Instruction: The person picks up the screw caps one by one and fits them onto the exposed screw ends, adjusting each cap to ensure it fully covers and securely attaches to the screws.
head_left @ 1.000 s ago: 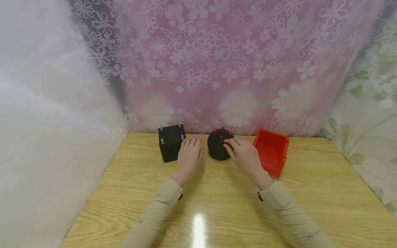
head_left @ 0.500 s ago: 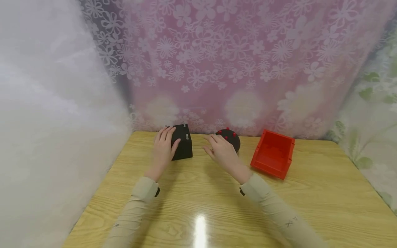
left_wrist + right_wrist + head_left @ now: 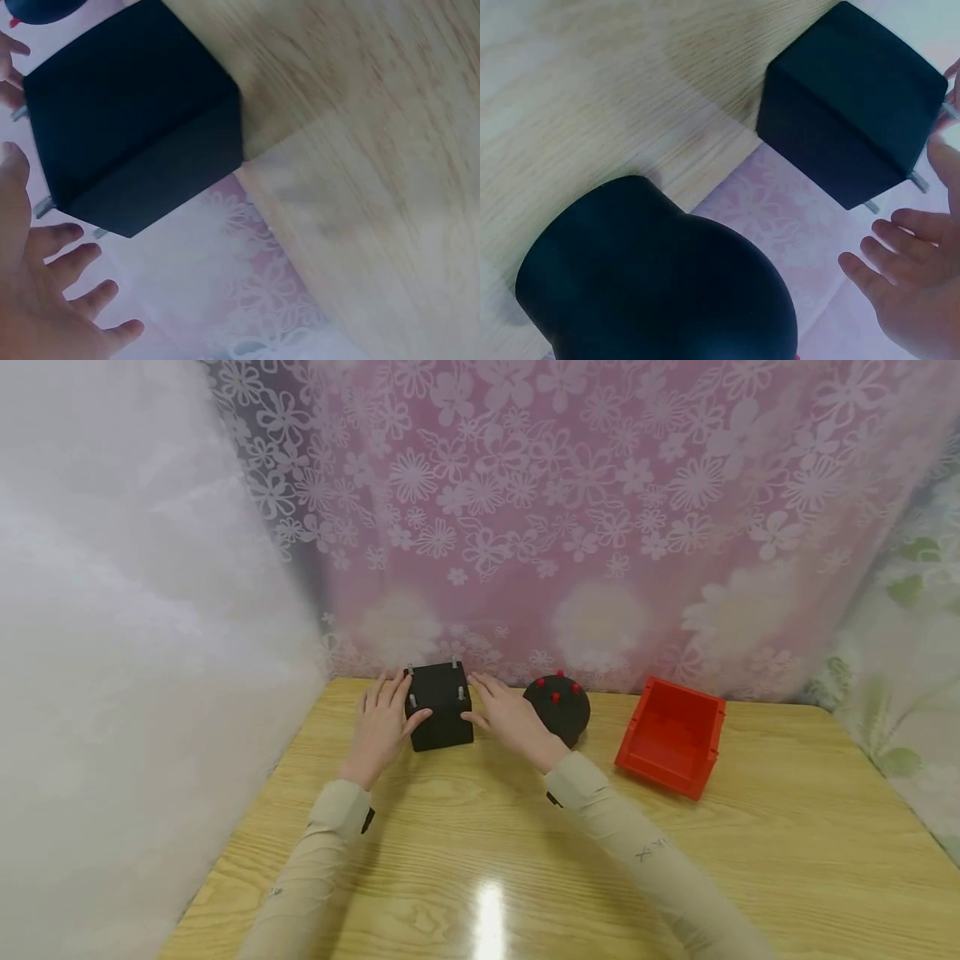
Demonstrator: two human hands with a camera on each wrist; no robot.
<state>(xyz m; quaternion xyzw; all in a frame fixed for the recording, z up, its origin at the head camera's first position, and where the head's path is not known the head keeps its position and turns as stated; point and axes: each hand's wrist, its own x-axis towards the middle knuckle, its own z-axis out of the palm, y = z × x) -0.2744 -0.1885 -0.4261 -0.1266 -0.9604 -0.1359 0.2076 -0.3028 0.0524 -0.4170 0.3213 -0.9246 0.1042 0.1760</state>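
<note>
Toward the back of the counter (image 3: 450, 843), fingers (image 3: 75, 268) loosely extended and gripping nothing, my left hand (image 3: 381, 722) and right hand (image 3: 512, 717) flank the black box (image 3: 438, 720), whose metal pegs (image 3: 461, 693) point upward, presumably so that it stands steady on a flat base.

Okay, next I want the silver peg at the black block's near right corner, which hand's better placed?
Probably your right hand: it's right of the black block, its thumb close to that silver peg. Your left hand is at the opposite side.
</note>
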